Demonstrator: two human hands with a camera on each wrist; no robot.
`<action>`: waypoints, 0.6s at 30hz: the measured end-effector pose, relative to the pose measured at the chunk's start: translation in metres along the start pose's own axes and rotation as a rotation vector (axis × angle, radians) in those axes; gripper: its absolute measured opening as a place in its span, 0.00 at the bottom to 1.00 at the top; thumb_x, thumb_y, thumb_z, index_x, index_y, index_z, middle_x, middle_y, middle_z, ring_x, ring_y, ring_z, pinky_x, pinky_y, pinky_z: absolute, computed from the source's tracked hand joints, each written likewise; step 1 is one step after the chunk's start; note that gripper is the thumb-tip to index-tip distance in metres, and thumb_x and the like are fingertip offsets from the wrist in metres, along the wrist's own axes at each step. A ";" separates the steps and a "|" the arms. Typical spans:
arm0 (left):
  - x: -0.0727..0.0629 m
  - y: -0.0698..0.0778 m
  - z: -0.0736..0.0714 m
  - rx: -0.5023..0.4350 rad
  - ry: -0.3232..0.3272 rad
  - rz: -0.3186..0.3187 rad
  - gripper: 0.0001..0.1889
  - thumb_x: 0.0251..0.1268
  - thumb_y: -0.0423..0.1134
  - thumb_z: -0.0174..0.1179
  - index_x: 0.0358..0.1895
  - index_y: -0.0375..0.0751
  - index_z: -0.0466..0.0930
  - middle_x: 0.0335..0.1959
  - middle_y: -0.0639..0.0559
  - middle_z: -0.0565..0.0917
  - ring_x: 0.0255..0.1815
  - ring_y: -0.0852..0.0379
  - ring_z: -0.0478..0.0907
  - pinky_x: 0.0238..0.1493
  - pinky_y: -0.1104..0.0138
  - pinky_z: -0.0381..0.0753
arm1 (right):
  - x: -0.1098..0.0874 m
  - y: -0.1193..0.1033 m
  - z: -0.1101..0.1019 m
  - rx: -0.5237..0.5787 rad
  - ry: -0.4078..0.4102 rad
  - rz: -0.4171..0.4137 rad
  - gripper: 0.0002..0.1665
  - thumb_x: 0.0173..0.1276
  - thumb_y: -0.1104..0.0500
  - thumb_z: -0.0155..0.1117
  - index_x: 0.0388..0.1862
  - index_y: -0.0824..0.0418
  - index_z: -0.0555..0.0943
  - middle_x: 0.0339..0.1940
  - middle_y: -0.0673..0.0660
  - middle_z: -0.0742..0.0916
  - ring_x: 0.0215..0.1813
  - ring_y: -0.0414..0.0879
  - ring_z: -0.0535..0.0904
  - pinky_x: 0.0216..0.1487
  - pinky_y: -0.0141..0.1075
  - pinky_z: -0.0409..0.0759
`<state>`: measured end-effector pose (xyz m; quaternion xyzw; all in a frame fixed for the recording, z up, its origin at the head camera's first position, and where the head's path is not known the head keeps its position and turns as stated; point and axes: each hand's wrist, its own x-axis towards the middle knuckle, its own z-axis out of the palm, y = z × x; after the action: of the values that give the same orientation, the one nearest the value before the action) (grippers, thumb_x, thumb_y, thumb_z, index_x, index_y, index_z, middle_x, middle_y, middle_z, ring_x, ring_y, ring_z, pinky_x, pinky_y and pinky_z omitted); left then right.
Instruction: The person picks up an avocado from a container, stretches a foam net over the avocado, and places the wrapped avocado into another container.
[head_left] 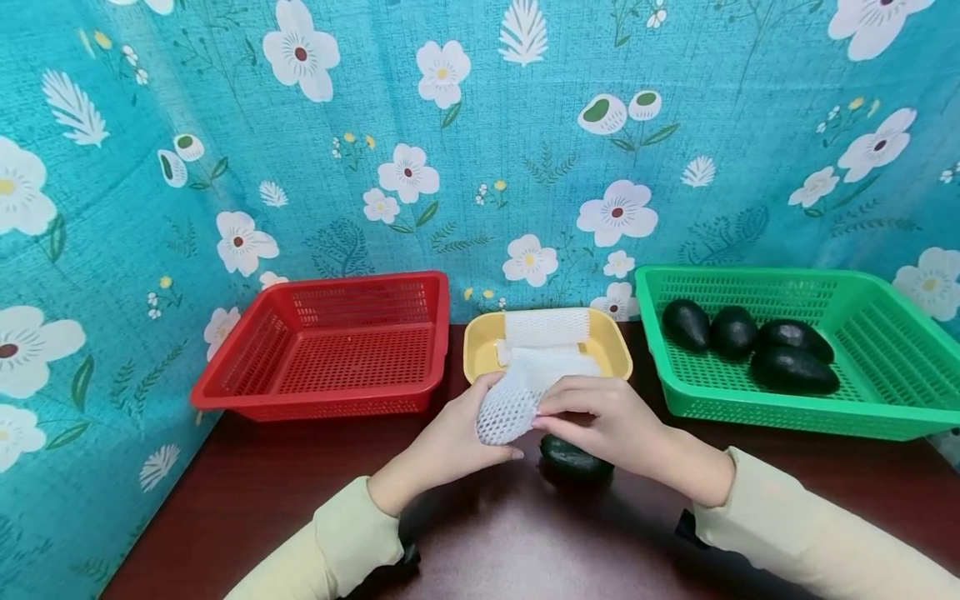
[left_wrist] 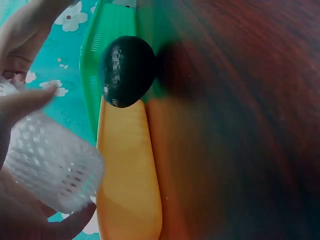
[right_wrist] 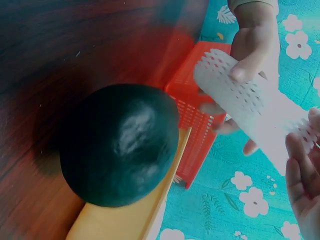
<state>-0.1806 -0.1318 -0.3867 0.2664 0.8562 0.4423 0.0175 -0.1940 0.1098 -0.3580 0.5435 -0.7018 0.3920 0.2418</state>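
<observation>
A white foam net sleeve (head_left: pixel 504 410) is held up above the table by both hands. My left hand (head_left: pixel 448 435) grips it around one end, thumb on one side and fingers on the other, as the right wrist view shows. With thumb and fingertips my right hand (head_left: pixel 611 417) pinches the sleeve farther along. The mesh (right_wrist: pixel 240 90) looks like a hollow tube, and no fruit shows through it. On the table under my right hand lies a dark green avocado (head_left: pixel 574 460), touched by neither hand. It appears large and shiny in the right wrist view.
Behind the hands a yellow tray (head_left: pixel 472 350) holds more white foam sleeves (head_left: pixel 547 327). A red basket (head_left: pixel 322 400) with no contents showing stands at the left. At the right, a green basket (head_left: pixel 787 408) contains several avocados (head_left: pixel 793 371). A flowered blue cloth (head_left: pixel 480 150) hangs behind.
</observation>
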 end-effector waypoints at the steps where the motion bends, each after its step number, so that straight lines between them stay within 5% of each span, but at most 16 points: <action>1: 0.001 -0.001 0.000 0.014 -0.006 0.003 0.49 0.52 0.38 0.80 0.75 0.44 0.58 0.62 0.49 0.78 0.58 0.57 0.78 0.59 0.61 0.80 | 0.000 0.000 -0.001 -0.007 -0.008 0.005 0.21 0.75 0.45 0.63 0.36 0.60 0.90 0.35 0.49 0.89 0.37 0.40 0.85 0.42 0.27 0.83; 7: 0.004 0.003 -0.010 0.045 -0.019 0.023 0.42 0.55 0.34 0.77 0.70 0.45 0.61 0.56 0.48 0.81 0.52 0.55 0.80 0.54 0.62 0.82 | -0.001 0.001 -0.013 -0.040 -0.050 0.032 0.25 0.75 0.41 0.60 0.38 0.61 0.89 0.38 0.49 0.89 0.39 0.40 0.85 0.44 0.26 0.82; 18: -0.001 0.004 -0.025 0.053 0.054 0.001 0.37 0.58 0.36 0.75 0.69 0.50 0.67 0.58 0.51 0.81 0.54 0.57 0.79 0.55 0.61 0.82 | 0.000 -0.003 -0.034 -0.108 -0.075 0.028 0.27 0.77 0.41 0.59 0.52 0.62 0.87 0.42 0.51 0.89 0.35 0.38 0.84 0.34 0.24 0.80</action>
<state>-0.1851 -0.1487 -0.3690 0.2554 0.8676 0.4265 -0.0128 -0.1940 0.1373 -0.3373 0.5340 -0.7381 0.3363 0.2387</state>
